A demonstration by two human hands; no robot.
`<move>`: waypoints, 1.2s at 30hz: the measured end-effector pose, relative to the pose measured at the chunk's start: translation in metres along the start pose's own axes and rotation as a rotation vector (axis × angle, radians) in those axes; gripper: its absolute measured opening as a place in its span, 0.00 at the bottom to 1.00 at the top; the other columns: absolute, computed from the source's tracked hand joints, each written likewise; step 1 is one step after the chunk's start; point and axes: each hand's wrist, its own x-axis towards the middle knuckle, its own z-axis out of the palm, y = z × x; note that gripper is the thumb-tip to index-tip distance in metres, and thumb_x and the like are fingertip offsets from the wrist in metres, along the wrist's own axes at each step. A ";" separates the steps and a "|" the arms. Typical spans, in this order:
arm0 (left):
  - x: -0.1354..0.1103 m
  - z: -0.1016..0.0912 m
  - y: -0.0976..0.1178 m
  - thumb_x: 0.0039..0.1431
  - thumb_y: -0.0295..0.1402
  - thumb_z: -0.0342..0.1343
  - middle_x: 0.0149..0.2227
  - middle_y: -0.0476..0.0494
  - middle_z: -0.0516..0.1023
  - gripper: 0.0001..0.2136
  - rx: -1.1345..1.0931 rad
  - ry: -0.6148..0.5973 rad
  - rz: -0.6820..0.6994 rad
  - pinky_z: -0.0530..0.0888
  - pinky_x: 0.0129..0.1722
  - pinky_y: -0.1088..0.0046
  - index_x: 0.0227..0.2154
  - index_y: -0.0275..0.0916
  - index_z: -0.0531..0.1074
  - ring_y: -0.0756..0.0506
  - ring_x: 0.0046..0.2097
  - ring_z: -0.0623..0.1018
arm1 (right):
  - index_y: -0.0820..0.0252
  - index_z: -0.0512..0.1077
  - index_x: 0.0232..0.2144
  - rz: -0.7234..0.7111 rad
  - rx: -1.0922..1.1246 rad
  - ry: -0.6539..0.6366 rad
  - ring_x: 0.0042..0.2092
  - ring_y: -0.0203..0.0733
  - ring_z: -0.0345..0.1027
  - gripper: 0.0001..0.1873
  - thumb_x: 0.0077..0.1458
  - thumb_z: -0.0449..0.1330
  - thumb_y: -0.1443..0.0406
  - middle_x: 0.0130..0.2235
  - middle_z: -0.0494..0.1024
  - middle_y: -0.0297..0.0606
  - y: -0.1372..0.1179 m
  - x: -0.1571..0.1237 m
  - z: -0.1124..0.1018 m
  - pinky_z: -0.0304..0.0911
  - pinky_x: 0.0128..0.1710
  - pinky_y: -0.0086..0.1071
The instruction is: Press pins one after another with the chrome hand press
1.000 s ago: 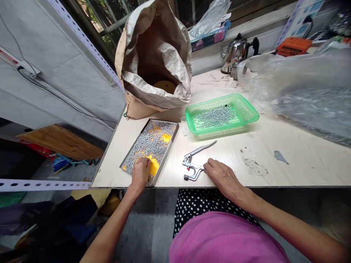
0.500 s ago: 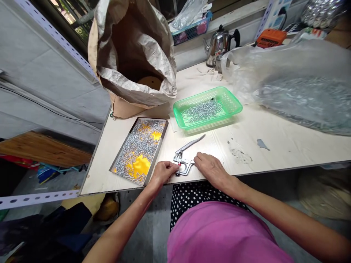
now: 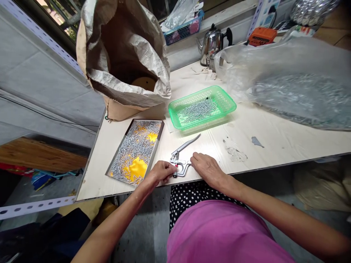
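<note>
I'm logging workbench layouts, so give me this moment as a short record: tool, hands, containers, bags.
Tool: silver metal plier-like tool with coil spring, on pale wooden table
Left hand: fingertips at the tool's curved end; any pinched piece can't be made out
Right hand: on the lower handle
Containers: shallow rectangular tray, translucent green plastic basket, both holding small silver metal pieces
Bags: open brown paper sack, clear plastic bag

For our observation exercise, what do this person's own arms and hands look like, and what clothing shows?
The left hand and right hand are bare, without gloves or watch. Forearms are bare too, no sleeve in view. A pink top and black bottoms with white dots show.
</note>
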 end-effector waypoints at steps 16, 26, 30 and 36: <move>-0.007 0.008 0.002 0.48 0.42 0.64 0.16 0.57 0.68 0.16 -0.071 -0.009 -0.074 0.62 0.15 0.82 0.25 0.37 0.65 0.56 0.15 0.66 | 0.61 0.70 0.36 -0.021 0.049 -0.062 0.41 0.44 0.64 0.08 0.60 0.52 0.73 0.40 0.72 0.42 0.004 0.002 -0.008 0.58 0.38 0.35; -0.016 0.018 -0.003 0.48 0.41 0.63 0.16 0.57 0.67 0.15 -0.098 0.008 -0.059 0.61 0.13 0.82 0.24 0.38 0.64 0.56 0.14 0.64 | 0.67 0.57 0.63 -0.194 0.000 -0.206 0.67 0.67 0.40 0.54 0.39 0.73 0.52 0.66 0.55 0.60 0.044 0.035 -0.029 0.41 0.62 0.62; -0.017 0.019 -0.004 0.50 0.40 0.62 0.17 0.57 0.67 0.14 -0.084 -0.002 -0.055 0.61 0.14 0.83 0.24 0.38 0.64 0.56 0.15 0.65 | 0.65 0.56 0.63 -0.217 0.017 -0.221 0.65 0.67 0.46 0.54 0.39 0.72 0.50 0.64 0.57 0.60 0.049 0.039 -0.026 0.41 0.60 0.67; -0.019 0.020 -0.001 0.53 0.35 0.59 0.16 0.57 0.67 0.10 -0.062 0.015 -0.073 0.61 0.13 0.81 0.24 0.38 0.64 0.55 0.15 0.65 | 0.66 0.50 0.66 -0.211 0.037 -0.291 0.67 0.68 0.40 0.58 0.41 0.68 0.46 0.67 0.49 0.63 0.059 0.041 -0.023 0.43 0.60 0.63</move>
